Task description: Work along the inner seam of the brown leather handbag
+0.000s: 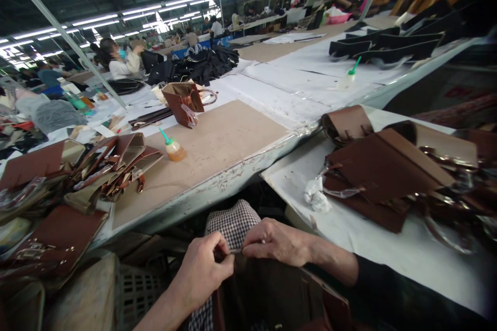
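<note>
Low in the view, an unfinished brown bag [272,289] lies across my lap, its dark inside facing up. My left hand [204,266] is closed, thumb and forefinger pinching the bag's upper edge. Close beside it, my right hand [277,240] also pinches that edge, its fingers pressed together. A small pale spot shows at the right fingers, too small to name. Behind the hands is black-and-white checked cloth [233,221], draped over what looks like a knee. The bag's lower part runs out of view.
Brown bags [392,165] are heaped on the right table, beside crumpled plastic [317,195]. More bag pieces [112,165] lie at left. An amber glue bottle [175,151] and a standing bag [182,103] are on the table ahead. A plastic crate [140,289] sits low left. Co-workers sit farther back.
</note>
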A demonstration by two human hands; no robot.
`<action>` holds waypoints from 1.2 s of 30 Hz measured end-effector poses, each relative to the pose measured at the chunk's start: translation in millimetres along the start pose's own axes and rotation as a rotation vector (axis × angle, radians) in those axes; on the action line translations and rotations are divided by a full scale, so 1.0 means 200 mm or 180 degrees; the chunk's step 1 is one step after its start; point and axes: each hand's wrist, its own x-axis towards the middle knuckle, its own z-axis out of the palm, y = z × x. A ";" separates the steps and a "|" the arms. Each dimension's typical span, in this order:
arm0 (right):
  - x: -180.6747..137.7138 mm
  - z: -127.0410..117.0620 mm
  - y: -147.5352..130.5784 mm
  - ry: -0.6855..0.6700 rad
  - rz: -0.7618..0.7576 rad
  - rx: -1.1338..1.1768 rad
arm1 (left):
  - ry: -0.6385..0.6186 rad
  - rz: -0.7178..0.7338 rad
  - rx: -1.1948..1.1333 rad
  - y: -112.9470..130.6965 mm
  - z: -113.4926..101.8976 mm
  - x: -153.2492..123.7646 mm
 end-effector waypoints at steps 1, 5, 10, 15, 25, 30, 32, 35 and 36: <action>0.00 0.00 0.01 -0.0015 -0.0029 0.0064 | -0.0026 -0.0036 -0.0023 0.01 0.00 0.00; 0.00 -0.01 0.05 -0.0070 -0.0109 0.0236 | -0.0076 -0.0105 -0.0173 0.02 0.00 -0.01; 0.01 -0.02 0.07 -0.0251 -0.0150 0.0525 | -0.0081 -0.0097 -0.0337 0.02 -0.01 -0.03; 0.00 -0.06 0.00 -0.0508 0.0016 0.0664 | -0.0007 -0.0092 -0.0559 -0.01 -0.01 -0.05; 0.17 0.06 -0.15 -0.0092 0.0267 -0.0284 | -0.0428 -0.0201 -0.1854 -0.05 -0.04 -0.05; 0.19 0.10 -0.08 -0.0050 0.0312 0.0098 | -0.0871 -0.0477 -0.1784 -0.10 -0.15 -0.11; 0.20 0.10 -0.07 -0.0154 0.0246 0.0246 | -0.0979 -0.0574 -0.1620 -0.11 -0.20 -0.12; 0.22 0.11 -0.06 -0.0308 0.0081 0.0460 | -0.1226 -0.0589 -0.1541 -0.10 -0.24 -0.11; 0.22 0.11 -0.06 -0.0335 0.0051 0.0543 | -0.1304 -0.0573 -0.1548 -0.09 -0.25 -0.10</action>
